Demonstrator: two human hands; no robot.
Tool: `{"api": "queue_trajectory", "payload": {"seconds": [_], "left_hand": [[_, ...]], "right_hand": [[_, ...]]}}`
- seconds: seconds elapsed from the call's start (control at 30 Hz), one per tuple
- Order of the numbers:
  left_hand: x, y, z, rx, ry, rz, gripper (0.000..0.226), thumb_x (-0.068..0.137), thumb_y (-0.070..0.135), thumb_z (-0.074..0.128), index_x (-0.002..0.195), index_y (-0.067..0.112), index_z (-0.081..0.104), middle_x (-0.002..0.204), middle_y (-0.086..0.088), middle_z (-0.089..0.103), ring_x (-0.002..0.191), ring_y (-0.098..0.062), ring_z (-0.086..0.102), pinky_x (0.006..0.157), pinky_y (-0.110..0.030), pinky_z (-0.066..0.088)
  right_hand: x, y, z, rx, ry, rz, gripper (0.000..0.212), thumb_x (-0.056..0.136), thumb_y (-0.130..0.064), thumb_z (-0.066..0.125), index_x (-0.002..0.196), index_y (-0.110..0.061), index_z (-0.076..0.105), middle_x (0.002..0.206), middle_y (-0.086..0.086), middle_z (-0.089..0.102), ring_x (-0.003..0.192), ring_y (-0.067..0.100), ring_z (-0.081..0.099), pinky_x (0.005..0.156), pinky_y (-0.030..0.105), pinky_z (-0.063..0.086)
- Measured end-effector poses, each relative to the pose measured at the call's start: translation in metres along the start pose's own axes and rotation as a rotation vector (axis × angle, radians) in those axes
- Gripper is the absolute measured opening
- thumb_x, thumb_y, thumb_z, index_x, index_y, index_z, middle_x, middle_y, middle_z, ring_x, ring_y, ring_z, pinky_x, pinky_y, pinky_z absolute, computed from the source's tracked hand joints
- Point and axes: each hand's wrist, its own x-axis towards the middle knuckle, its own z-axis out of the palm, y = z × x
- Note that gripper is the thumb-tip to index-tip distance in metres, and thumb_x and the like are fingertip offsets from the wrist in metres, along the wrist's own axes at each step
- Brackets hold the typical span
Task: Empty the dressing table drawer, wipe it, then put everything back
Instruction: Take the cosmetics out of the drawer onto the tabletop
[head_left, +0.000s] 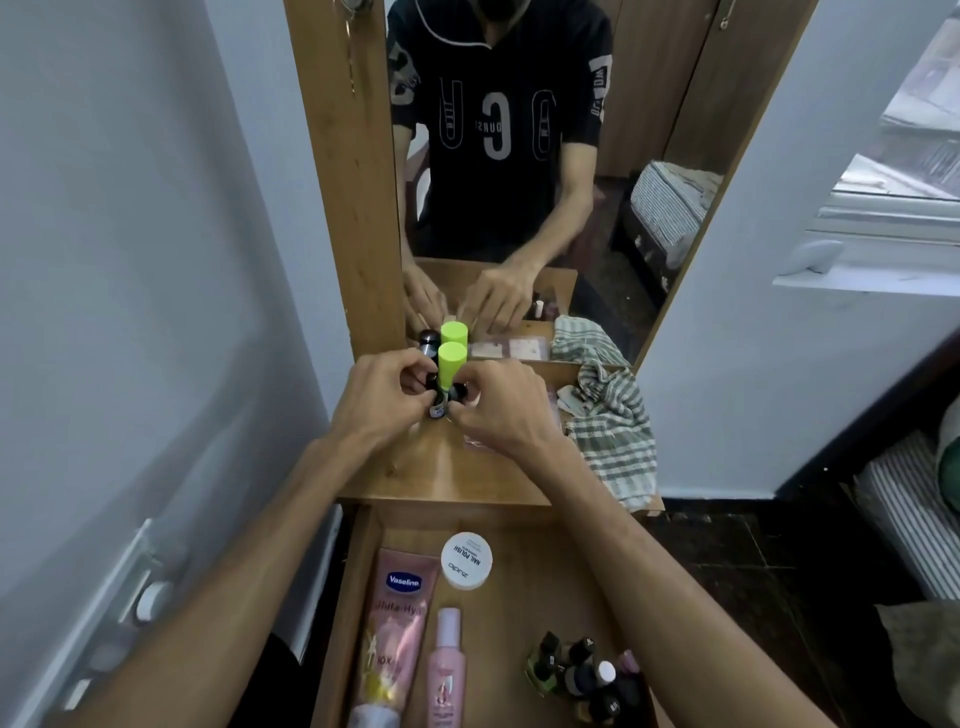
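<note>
Two hands (387, 395) (498, 410); one green-capped bottle (451, 364); one cloth (613, 431); one white jar (466, 560); two pink tubes (397, 618) (447, 670).

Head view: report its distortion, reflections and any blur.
Head view: wide-angle bending bows the walls and forearms outward at the edges; the mirror doubles the green-capped bottle and both hands; lighting is soft and dim, without harsh glare; the small bottles at the drawer's near corner are blurred, while the Vaseline tube label reads clearly.

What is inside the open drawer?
In the drawer: a pink Vaseline tube, a pink bottle, a white nail polish jar, small bottles. Arms hide its edges.
</note>
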Motion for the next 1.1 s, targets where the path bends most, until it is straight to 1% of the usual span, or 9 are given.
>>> {"api": "queue_trajectory", "payload": {"seconds": [0.13,0.23,0.37,0.47,0.7,0.8,0.9,1.0,1.1], "left_hand": [[-0.003,-0.002,0.005,-0.009,0.046,0.024,0.038,0.076,0.0,0.081,0.11,0.017,0.076,0.091,0.003,0.074,0.075,-0.002,0.071,0.075,-0.019,0.062],[-0.01,-0.003,0.004,-0.018,0.064,0.023,0.042,0.076,0.0,0.082,0.114,0.016,0.074,0.097,0.0,0.074,0.076,-0.007,0.073,0.077,-0.028,0.065],[-0.033,0.006,0.003,0.007,0.111,0.059,0.032,0.075,0.003,0.084,0.104,0.015,0.076,0.092,0.001,0.072,0.074,-0.008,0.071,0.072,-0.03,0.064],[-0.063,0.019,0.006,0.012,0.088,0.076,0.022,0.077,0.006,0.081,0.093,0.019,0.073,0.085,0.008,0.069,0.072,-0.005,0.067,0.067,-0.028,0.061],[-0.136,0.054,0.049,0.02,-0.558,0.025,0.027,0.075,0.014,0.073,0.095,0.033,0.077,0.087,0.017,0.072,0.078,-0.003,0.067,0.072,-0.029,0.059],[-0.151,0.064,0.067,0.09,-0.722,0.112,0.045,0.074,0.011,0.068,0.11,0.035,0.077,0.094,0.021,0.067,0.079,0.005,0.06,0.07,-0.014,0.049],[-0.155,0.071,0.075,0.109,-0.82,0.131,0.05,0.075,0.007,0.065,0.115,0.036,0.076,0.102,0.018,0.065,0.09,0.001,0.059,0.079,-0.027,0.055],[-0.156,0.074,0.079,0.108,-0.866,0.138,0.05,0.076,0.006,0.064,0.114,0.036,0.077,0.107,0.014,0.067,0.094,-0.004,0.061,0.078,-0.03,0.055],[-0.157,0.071,0.085,0.131,-0.888,0.153,0.048,0.078,0.005,0.066,0.112,0.038,0.077,0.107,0.015,0.066,0.083,0.005,0.057,0.068,-0.015,0.046]], "right_hand": [[-0.003,0.003,0.0,0.019,0.0,0.008,0.029,0.082,-0.036,0.076,0.11,-0.027,0.078,0.094,-0.003,0.078,0.096,0.028,0.072,0.074,0.039,0.056],[-0.012,0.005,-0.009,0.053,0.021,-0.022,0.041,0.083,-0.037,0.079,0.122,-0.026,0.074,0.099,-0.006,0.078,0.101,0.027,0.072,0.08,0.043,0.058],[-0.038,0.015,-0.029,0.115,0.037,-0.019,0.032,0.083,-0.031,0.076,0.115,-0.028,0.077,0.091,-0.012,0.078,0.086,0.017,0.073,0.076,0.04,0.059],[-0.069,0.03,-0.046,0.182,-0.117,-0.054,0.021,0.084,-0.026,0.078,0.105,-0.026,0.08,0.085,-0.014,0.076,0.074,0.003,0.067,0.073,0.03,0.059],[-0.152,0.062,-0.067,0.14,-0.707,-0.015,0.026,0.082,-0.02,0.082,0.106,-0.027,0.079,0.09,-0.019,0.072,0.083,-0.008,0.064,0.072,0.008,0.046],[-0.176,0.069,-0.065,0.143,-0.778,0.038,0.028,0.081,-0.018,0.083,0.107,-0.03,0.078,0.093,-0.017,0.072,0.081,-0.003,0.067,0.072,0.014,0.053],[-0.19,0.075,-0.063,0.171,-0.817,0.075,0.025,0.083,-0.016,0.084,0.102,-0.031,0.077,0.094,-0.011,0.074,0.082,0.006,0.074,0.076,0.03,0.066],[-0.196,0.078,-0.058,0.143,-0.8,0.069,0.022,0.084,-0.018,0.084,0.102,-0.029,0.078,0.098,-0.01,0.075,0.088,0.007,0.073,0.079,0.029,0.065],[-0.198,0.079,-0.053,0.147,-0.76,0.075,0.019,0.085,-0.016,0.083,0.1,-0.027,0.079,0.095,-0.011,0.075,0.085,0.005,0.072,0.073,0.023,0.062]]}}
